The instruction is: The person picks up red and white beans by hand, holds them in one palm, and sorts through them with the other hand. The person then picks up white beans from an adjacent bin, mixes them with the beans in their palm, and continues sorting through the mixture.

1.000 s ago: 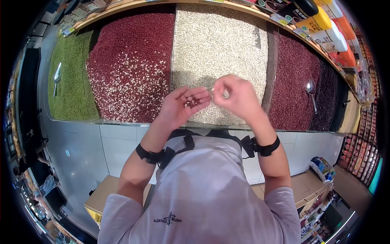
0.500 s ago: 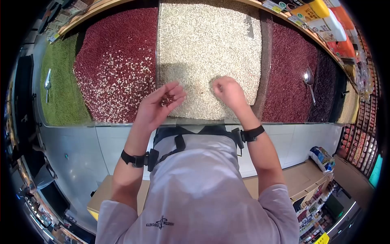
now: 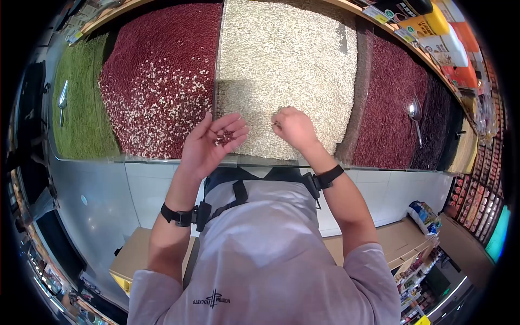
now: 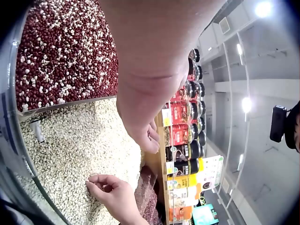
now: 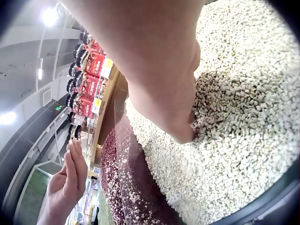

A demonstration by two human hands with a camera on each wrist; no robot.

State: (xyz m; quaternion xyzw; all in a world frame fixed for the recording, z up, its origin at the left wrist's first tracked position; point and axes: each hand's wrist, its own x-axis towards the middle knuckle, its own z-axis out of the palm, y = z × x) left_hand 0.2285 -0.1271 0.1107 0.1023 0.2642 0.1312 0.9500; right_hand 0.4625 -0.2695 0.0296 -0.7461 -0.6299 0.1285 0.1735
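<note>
My left hand (image 3: 205,149) is turned palm up with its fingers extended, over the border between the red bean bin (image 3: 162,43) and the white grain bin (image 3: 287,59). On its palm and fingers lies a small pile of red beans (image 3: 224,138) with a few pale bits among them. Low over the white grain, my right hand (image 3: 297,131) has curled fingers, its thumb and index tips together at a dark red bean (image 3: 278,125). The left wrist view shows this right hand (image 4: 112,194) with its fingertips right at the grain's surface.
White grains are scattered over the near half of the red beans. A metal scoop (image 3: 63,100) lies on the green beans (image 3: 81,76), another scoop (image 3: 415,116) on the dark red grain (image 3: 387,97). Bottles (image 3: 428,27) line the back shelf. A clear rim (image 3: 254,161) edges the bins in front.
The hands have moved apart from where they met a second ago. My right hand has come down over the white grain, at a dark bean lying there. The left has tilted palm up again.
</note>
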